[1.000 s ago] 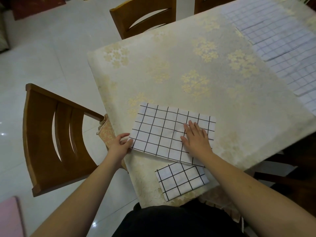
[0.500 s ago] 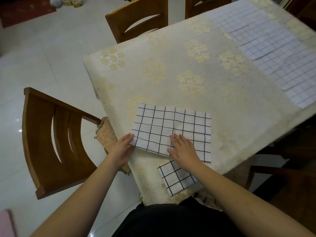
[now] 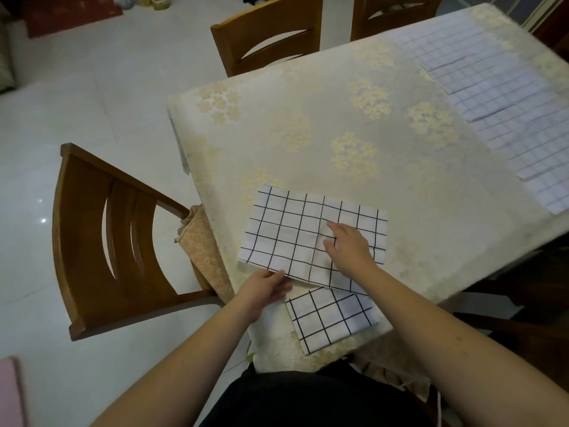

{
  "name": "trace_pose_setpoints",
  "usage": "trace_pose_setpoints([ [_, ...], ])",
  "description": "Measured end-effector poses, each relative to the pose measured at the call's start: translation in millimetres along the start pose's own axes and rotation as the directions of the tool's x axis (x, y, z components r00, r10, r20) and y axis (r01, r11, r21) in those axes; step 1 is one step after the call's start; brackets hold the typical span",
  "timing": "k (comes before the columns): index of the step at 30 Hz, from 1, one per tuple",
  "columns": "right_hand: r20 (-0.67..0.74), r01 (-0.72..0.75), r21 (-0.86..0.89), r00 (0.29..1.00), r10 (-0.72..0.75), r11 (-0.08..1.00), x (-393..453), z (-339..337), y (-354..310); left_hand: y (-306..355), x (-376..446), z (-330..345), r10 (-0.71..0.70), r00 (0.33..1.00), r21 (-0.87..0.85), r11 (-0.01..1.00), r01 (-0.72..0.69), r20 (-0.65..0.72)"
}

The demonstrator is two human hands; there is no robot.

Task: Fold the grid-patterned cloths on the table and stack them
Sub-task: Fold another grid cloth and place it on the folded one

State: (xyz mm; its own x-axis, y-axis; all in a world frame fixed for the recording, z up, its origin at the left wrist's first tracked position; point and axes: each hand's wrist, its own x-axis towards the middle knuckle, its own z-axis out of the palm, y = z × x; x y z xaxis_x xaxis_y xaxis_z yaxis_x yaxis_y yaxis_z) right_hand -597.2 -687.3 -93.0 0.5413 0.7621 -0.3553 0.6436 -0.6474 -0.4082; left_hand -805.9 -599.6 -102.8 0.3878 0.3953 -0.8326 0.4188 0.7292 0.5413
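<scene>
A half-folded white cloth with a black grid [image 3: 289, 235] lies flat near the table's front edge. My right hand [image 3: 348, 246] presses on its right half with spread fingers, beside a raised crease. At the cloth's near edge, around the middle, my left hand [image 3: 268, 286] pinches the fabric. A smaller folded grid cloth [image 3: 332, 318] sits just in front, partly under the larger one's near edge. Several unfolded grid cloths [image 3: 492, 87] overlap in a row along the table's far right side.
The table wears a cream floral tablecloth [image 3: 308, 134]. A wooden chair [image 3: 101, 241] stands at the left, close to the table corner. Two more chairs [image 3: 268, 35] stand at the far side. White tiled floor lies to the left.
My left hand slid from the cloth's left corner to the middle of its near edge. My right hand shifted left, then back toward the cloth's right half.
</scene>
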Motion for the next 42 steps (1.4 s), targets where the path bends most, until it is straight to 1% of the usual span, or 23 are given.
trace_pose_setpoints([
  [2,-0.002,-0.011,0.0,1.0,0.011,1.0,12,-9,3,4,2,5,0.029,0.998,0.063,0.998,-0.026,-0.052],
  [4,0.0,-0.036,0.004,0.999,0.036,0.999,28,-19,5,9,6,7,0.045,0.993,0.073,0.997,-0.037,-0.113],
  [6,0.009,-0.064,0.022,0.998,0.063,0.998,47,-27,6,16,9,9,0.036,0.987,0.036,0.999,-0.031,-0.159],
  [9,0.062,-0.065,0.063,0.996,0.061,0.996,73,-37,9,25,12,9,-0.029,0.975,-0.074,0.997,0.013,-0.218],
  [11,0.099,-0.075,0.085,0.993,0.066,0.994,88,-44,8,23,13,10,-0.056,0.972,-0.139,0.99,0.024,-0.228],
  [13,0.123,-0.098,0.074,0.988,0.089,0.992,103,-49,7,16,13,11,-0.049,0.974,-0.165,0.986,0.012,-0.223],
  [16,0.178,-0.137,0.08,0.977,0.121,0.987,119,-52,4,4,11,11,0.04,0.982,-0.078,0.995,-0.055,-0.182],
  [18,0.193,-0.13,0.104,0.975,0.108,0.986,127,-51,3,-1,9,12,0.099,0.983,0.028,0.995,-0.096,-0.154],
  [21,0.218,-0.088,0.084,0.973,0.068,0.993,136,-48,1,-3,10,17,0.123,0.978,0.126,0.987,-0.102,-0.171],
  [23,0.26,-0.07,0.054,0.964,0.054,0.996,139,-48,-1,-3,9,20,0.13,0.97,0.125,0.987,-0.106,-0.205],
  [25,0.27,-0.05,0.059,0.962,0.032,0.997,139,-52,-5,-2,7,20,0.132,0.965,0.067,0.991,-0.12,-0.227],
  [28,0.269,-0.028,0.114,0.963,-0.004,0.993,136,-60,-6,4,4,17,0.123,0.964,-0.031,0.99,-0.134,-0.235],
  [32,0.287,-0.079,0.318,0.958,-0.016,0.945,125,-78,-3,21,-4,12,0.078,0.959,-0.153,0.981,-0.123,-0.274],
  [34,0.282,-0.119,0.394,0.959,0.003,0.911,118,-88,0,36,-9,12,0.099,0.946,-0.139,0.979,-0.148,-0.307],
  [36,0.273,-0.139,0.451,0.962,0.012,0.882,112,-98,1,53,-14,13,0.137,0.93,-0.082,0.981,-0.175,-0.341],
  [38,0.254,-0.15,0.5,0.967,0.022,0.853,108,-107,3,70,-17,12,0.183,0.932,-0.039,0.978,-0.205,-0.314],
  [39,0.244,-0.158,0.528,0.969,0.029,0.835,106,-112,4,76,-19,11,0.216,0.939,0.0,0.975,-0.224,-0.267],
  [42,0.233,-0.169,0.617,0.972,0.027,0.769,99,-124,10,88,-26,6,0.312,0.949,0.066,0.949,-0.308,-0.049],
])
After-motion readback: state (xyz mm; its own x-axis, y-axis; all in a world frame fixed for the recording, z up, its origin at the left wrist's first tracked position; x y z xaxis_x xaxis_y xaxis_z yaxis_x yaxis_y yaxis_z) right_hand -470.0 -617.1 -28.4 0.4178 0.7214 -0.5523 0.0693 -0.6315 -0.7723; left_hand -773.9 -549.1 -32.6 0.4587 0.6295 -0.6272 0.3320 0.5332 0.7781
